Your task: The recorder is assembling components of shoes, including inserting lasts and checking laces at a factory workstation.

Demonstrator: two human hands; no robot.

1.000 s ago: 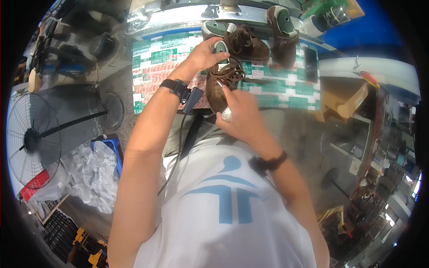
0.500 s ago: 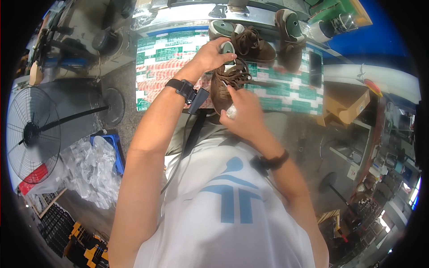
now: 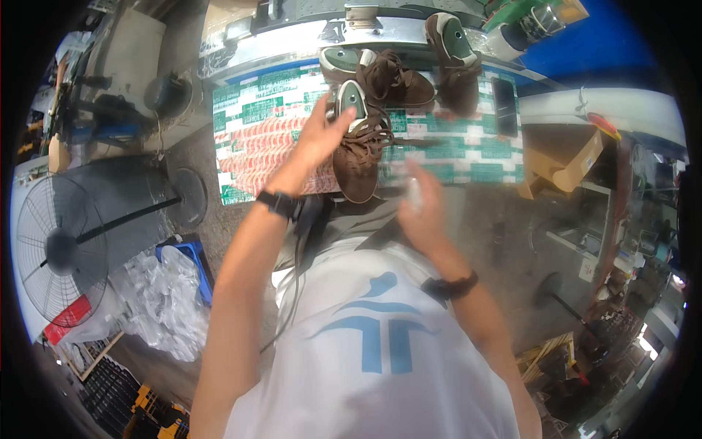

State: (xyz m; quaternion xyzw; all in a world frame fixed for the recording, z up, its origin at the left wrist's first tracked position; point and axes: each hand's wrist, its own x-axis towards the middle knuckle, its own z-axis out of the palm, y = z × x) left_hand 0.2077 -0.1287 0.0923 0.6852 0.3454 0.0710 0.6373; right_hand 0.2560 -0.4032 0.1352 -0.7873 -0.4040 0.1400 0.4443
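A brown lace-up shoe (image 3: pixel 356 173) with a green and white insole lies on the table, its toe toward me. My left hand (image 3: pixel 322 139) grips the side of its opening, thumb over the inside and fingers along the outer wall. My right hand (image 3: pixel 425 212), smeared by motion, is apart from the shoe to its right. It is closed round a small whitish object (image 3: pixel 414 194) whose kind I cannot make out. Behind stand another brown shoe (image 3: pixel 413 89) lying sideways and a third brown shoe (image 3: pixel 455 62) with its toe toward me.
The table has a green and white patterned covering (image 3: pixel 468 157). A dark phone (image 3: pixel 504 107) lies at its right end. An open cardboard box (image 3: pixel 567 164) stands to the right. A floor fan (image 3: pixel 62 249) and a blue crate (image 3: pixel 197 267) with clear plastic bags are at left.
My right hand has drawn back from the shoe's laces, down and to the right, with the whitish object. My left hand has shifted slightly down to the left side of the shoe's opening.
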